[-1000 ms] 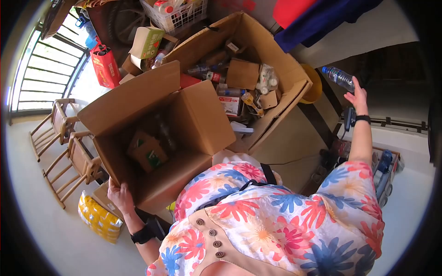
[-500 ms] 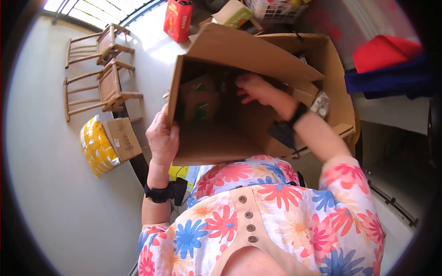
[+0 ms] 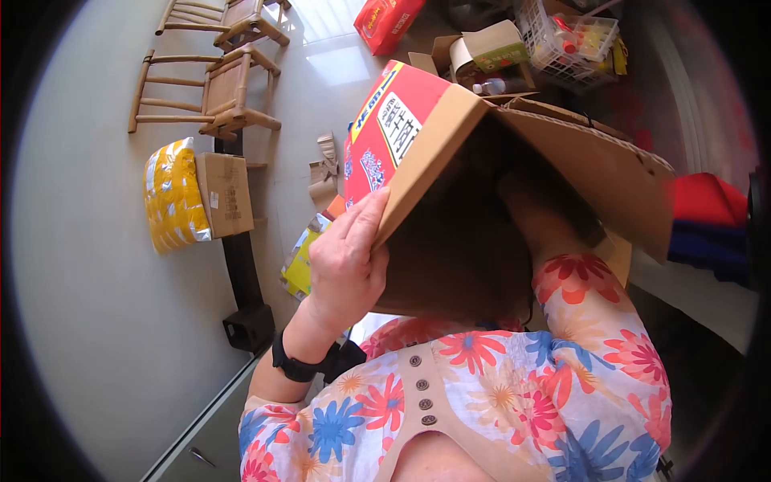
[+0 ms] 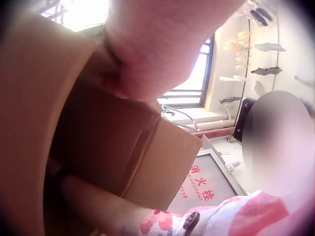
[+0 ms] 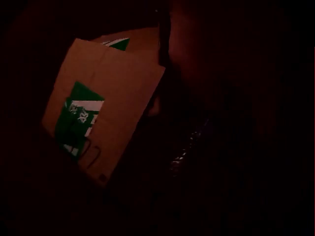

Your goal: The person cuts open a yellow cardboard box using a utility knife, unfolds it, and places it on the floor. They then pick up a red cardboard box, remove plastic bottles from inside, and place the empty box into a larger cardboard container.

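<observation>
A large cardboard box [image 3: 450,265], red-printed outside, is tilted on its side with its mouth toward the person. My left hand [image 3: 347,255] grips its left edge, fingers on the outside. In the left wrist view that hand [image 4: 147,54] is close to the lens at the box edge. My right forearm [image 3: 542,221] reaches deep inside, and the hand is lost in shadow. Inside, the right wrist view shows a folded cardboard piece [image 5: 108,73] with green tape and, dimly, a clear plastic bottle [image 5: 184,155]. What the right hand holds cannot be made out.
Wooden chairs [image 3: 229,88], a yellow package [image 3: 173,197] and a small carton [image 3: 225,193] stand on the left. Behind are a red bag [image 3: 387,24], an open carton [image 3: 494,48] and a white basket [image 3: 554,56]. Red cloth [image 3: 707,201] hangs at the right.
The right hand went from holding a bottle out at the right to deep inside the box. The left hand has raised and tilted the box, showing its red printed side.
</observation>
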A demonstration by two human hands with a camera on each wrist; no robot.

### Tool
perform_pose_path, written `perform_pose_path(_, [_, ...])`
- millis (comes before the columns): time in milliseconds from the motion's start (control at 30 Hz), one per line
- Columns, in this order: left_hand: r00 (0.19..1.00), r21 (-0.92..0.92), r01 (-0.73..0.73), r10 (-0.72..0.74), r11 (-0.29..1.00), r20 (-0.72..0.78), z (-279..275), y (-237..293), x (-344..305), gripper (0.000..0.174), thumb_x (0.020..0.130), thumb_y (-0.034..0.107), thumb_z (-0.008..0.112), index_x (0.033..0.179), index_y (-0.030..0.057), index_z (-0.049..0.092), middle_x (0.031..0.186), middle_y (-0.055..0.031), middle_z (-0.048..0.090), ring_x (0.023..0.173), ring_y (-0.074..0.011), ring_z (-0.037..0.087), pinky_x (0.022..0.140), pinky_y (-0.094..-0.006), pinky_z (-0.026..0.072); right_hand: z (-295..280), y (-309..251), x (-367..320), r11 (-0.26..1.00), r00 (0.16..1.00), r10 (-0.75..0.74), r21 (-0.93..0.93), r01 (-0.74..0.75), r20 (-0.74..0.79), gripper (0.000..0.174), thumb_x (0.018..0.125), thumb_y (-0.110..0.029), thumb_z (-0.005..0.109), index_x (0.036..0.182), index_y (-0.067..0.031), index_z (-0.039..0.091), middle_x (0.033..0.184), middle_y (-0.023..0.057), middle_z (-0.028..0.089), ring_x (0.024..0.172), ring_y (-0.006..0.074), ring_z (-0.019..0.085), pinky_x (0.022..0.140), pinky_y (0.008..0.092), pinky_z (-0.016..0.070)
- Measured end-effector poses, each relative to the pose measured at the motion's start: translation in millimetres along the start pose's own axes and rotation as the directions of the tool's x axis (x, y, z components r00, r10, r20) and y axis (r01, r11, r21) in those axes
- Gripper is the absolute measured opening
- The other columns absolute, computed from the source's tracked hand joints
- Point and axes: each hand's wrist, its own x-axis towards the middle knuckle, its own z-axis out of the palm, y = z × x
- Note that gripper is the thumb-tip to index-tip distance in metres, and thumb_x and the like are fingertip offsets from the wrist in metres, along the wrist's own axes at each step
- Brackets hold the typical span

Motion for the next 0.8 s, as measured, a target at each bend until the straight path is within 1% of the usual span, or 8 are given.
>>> perform_pose_path(133, [0.999, -0.047, -0.025, 0.027, 0.999, 0.027, -9.7, 3.3, 0.2, 0.051, 0.062, -0.01, 0.053, 0.113, -0.0013, 0.054, 0.102, -0.0199, 0.059, 0.088, -0.0323, 0.061, 0.075, -0.0351, 0.0498, -28.6, 13.1, -9.2, 0.996, 0.978, -0.035, -0.067, 0.049, 0.206, 0.037, 0.071, -0.032, 0.062, 0.1, -0.009, 0.063, 0.102, 0.0157, 0.061, 0.088, 0.0256, 0.061, 0.074, 0.0381, 0.0497])
perform_pose_path(267, [1.0, -0.066, -0.001, 0.001, 0.998, -0.007, -3.9, -5.4, 6.6, 0.05, 0.063, -0.011, 0.053, 0.112, -0.0013, 0.054, 0.102, -0.0203, 0.059, 0.088, -0.0328, 0.061, 0.075, -0.0351, 0.0497, -45.0, -8.0, 2.1, 0.986, 0.911, -0.028, -0.138, 0.093, 0.411, 0.036, 0.069, -0.032, 0.063, 0.097, -0.0089, 0.064, 0.099, 0.0156, 0.062, 0.087, 0.0264, 0.061, 0.073, 0.0383, 0.0497])
perform_pose_path(367, [0.997, -0.069, 0.068, -0.07, 0.995, -0.026, 4.4, -16.3, 8.1, 0.043, 0.069, -0.008, 0.053, 0.112, 0.0, 0.054, 0.101, -0.0183, 0.06, 0.087, -0.0329, 0.061, 0.074, -0.032, 0.0487, -62.8, -31.6, -8.3, 0.974, 0.836, -0.014, -0.183, 0.137, 0.548, 0.036, 0.067, -0.032, 0.064, 0.095, -0.0088, 0.065, 0.097, 0.0155, 0.063, 0.085, 0.027, 0.062, 0.073, 0.0385, 0.0498])
perform_pose_path(467, [0.995, 0.016, 0.089, -0.088, 0.996, -0.047, 20.7, -38.6, 13.1, 0.043, 0.07, -0.005, 0.051, 0.112, 0.0027, 0.053, 0.094, -0.0179, 0.06, 0.084, -0.0342, 0.059, 0.074, -0.0357, 0.048, -79.3, -59.9, -17.4, 0.957, 0.739, 0.009, -0.221, 0.19, 0.674, 0.036, 0.066, -0.032, 0.065, 0.093, -0.0088, 0.066, 0.094, 0.0155, 0.063, 0.084, 0.0276, 0.062, 0.073, 0.0386, 0.0498])
perform_pose_path(567, [0.992, 0.05, 0.123, -0.122, 0.991, -0.03, 48.6, -69.3, 13.8, 0.047, 0.067, -0.004, 0.05, 0.113, 0.0014, 0.051, 0.097, -0.0197, 0.059, 0.083, -0.0351, 0.059, 0.071, -0.0398, 0.0488, -93.6, -83.8, -23.3, 0.941, 0.623, 0.035, -0.235, 0.242, 0.781, 0.035, 0.065, -0.032, 0.066, 0.091, -0.0087, 0.067, 0.092, 0.0154, 0.064, 0.083, 0.0283, 0.063, 0.073, 0.0388, 0.0498])
perform_pose_path(700, [0.973, 0.053, 0.218, -0.213, 0.975, -0.085, 70.0, -109.7, 6.1, 0.045, 0.067, -0.002, 0.049, 0.111, 0.0036, 0.054, 0.095, -0.018, 0.06, 0.083, -0.0337, 0.059, 0.073, -0.0397, 0.0482, -127.6, -108.2, -19.5, 0.926, 0.629, -0.137, -0.127, 0.356, 0.765, 0.033, 0.058, -0.032, 0.068, 0.077, -0.006, 0.068, 0.081, 0.0136, 0.065, 0.079, 0.0298, 0.063, 0.071, 0.038, 0.05])
perform_pose_path(767, [0.968, 0.028, 0.232, -0.228, 0.972, -0.108, 71.2, -122.3, -0.1, 0.044, 0.066, -0.001, 0.049, 0.109, 0.0045, 0.056, 0.092, -0.0176, 0.06, 0.083, -0.034, 0.059, 0.074, -0.0399, 0.0478, -186.4, -128.0, -41.3, 0.953, 0.708, 0.061, -0.251, 0.167, 0.703, 0.036, 0.057, -0.035, 0.069, 0.075, -0.0039, 0.068, 0.078, 0.0152, 0.065, 0.076, 0.031, 0.063, 0.069, 0.037, 0.05])
perform_pose_path(800, [0.959, 0.009, 0.259, -0.256, 0.966, -0.124, 69.7, -127.2, -3.1, 0.044, 0.066, -0.002, 0.048, 0.108, 0.0046, 0.056, 0.09, -0.0178, 0.06, 0.083, -0.0345, 0.059, 0.073, -0.0399, 0.0478, -207.7, -124.3, -53.8, 0.964, 0.737, 0.08, -0.24, 0.113, 0.671, 0.041, 0.058, -0.037, 0.069, 0.079, -0.0027, 0.067, 0.079, 0.0168, 0.064, 0.075, 0.0316, 0.062, 0.067, 0.0373, 0.05])
